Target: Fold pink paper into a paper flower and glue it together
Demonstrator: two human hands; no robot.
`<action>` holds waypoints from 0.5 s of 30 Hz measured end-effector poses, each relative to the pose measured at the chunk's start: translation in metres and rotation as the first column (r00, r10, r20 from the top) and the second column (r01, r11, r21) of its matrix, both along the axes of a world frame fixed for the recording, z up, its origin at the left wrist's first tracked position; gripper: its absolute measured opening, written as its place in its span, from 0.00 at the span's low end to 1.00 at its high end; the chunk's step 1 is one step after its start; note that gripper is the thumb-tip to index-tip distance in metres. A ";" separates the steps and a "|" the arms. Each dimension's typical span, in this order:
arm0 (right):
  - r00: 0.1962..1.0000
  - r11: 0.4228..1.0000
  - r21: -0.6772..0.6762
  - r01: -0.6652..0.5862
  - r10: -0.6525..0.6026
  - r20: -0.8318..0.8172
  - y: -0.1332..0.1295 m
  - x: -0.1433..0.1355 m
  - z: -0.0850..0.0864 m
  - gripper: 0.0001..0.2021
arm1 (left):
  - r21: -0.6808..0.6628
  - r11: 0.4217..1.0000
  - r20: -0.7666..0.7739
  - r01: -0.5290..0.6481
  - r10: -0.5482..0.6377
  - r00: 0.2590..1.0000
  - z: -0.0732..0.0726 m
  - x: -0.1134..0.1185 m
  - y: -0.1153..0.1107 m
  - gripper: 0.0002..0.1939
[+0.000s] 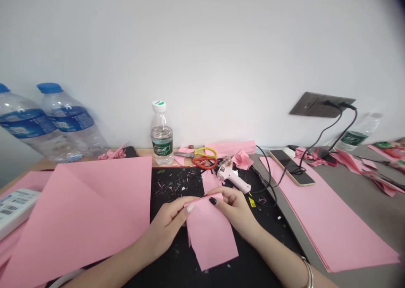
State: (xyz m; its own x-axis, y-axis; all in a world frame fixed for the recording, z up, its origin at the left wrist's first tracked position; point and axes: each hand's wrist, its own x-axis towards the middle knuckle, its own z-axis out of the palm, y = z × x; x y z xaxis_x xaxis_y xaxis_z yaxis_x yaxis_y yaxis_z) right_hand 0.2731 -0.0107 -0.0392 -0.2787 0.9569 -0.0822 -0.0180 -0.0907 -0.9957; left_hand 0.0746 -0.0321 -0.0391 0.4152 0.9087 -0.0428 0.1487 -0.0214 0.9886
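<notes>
Between both hands is a piece of pink paper, held by its upper edge over the black mat. It looks layered, with another edge showing along its left side. My left hand pinches the upper left corner, thumb on the front. At the upper right, my right hand grips the same paper with the thumb pressed on its face and the fingers behind. Just beyond the hands lie a pale pink glue gun and scissors with yellow and orange handles.
Large pink sheets lie at left, near a white box-like object. A water bottle stands by the wall. At right, a phone rests on stacked pink paper. Black cables run from the wall socket. Scraps litter the mat.
</notes>
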 end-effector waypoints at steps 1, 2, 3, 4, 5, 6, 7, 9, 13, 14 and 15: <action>0.998 1.000 0.030 -0.006 0.004 0.068 0.001 0.000 0.000 0.10 | -0.072 0.997 0.055 0.008 -0.004 0.998 -0.002 0.001 0.001 0.17; 0.992 0.999 0.049 -0.019 0.013 0.122 0.002 0.000 -0.001 0.10 | -0.133 0.991 0.103 0.022 -0.008 0.995 -0.005 0.001 0.003 0.17; 0.987 0.998 0.053 -0.036 0.027 0.160 0.003 0.001 -0.001 0.11 | -0.179 0.983 0.139 0.034 -0.009 0.990 -0.008 0.001 0.004 0.17; 0.982 0.997 0.049 -0.057 0.046 0.185 0.004 0.001 -0.002 0.11 | -0.209 0.977 0.162 0.038 -0.004 0.987 -0.010 0.001 0.005 0.17; 0.977 0.996 0.041 -0.078 0.068 0.201 0.005 0.001 -0.003 0.12 | -0.229 0.973 0.177 0.039 0.002 0.984 -0.012 0.001 0.006 0.17; 0.974 0.995 0.037 -0.097 0.087 0.211 0.005 0.001 -0.004 0.12 | -0.246 0.969 0.190 0.039 0.008 0.982 -0.014 0.001 0.006 0.17; 0.970 0.993 0.037 -0.113 0.103 0.220 0.005 0.001 -0.005 0.12 | -0.264 0.963 0.202 0.043 0.012 0.979 -0.015 0.001 0.007 0.17; 0.963 0.989 0.052 -0.136 0.120 0.241 0.005 0.001 -0.006 0.12 | -0.306 0.951 0.216 0.051 0.018 0.976 -0.017 0.000 0.008 0.17; 0.943 0.989 0.080 -0.127 0.096 0.318 0.005 0.001 -0.008 0.10 | -0.362 0.928 0.210 0.086 -0.009 0.978 -0.014 0.000 0.008 0.18; 0.940 0.989 0.083 -0.119 0.085 0.331 0.005 0.001 -0.008 0.10 | -0.367 0.925 0.207 0.095 -0.018 0.978 -0.012 0.000 0.009 0.18; 0.939 0.990 0.085 -0.110 0.076 0.336 0.005 0.001 -0.008 0.09 | -0.371 0.922 0.205 0.106 -0.030 0.978 -0.011 0.001 0.009 0.18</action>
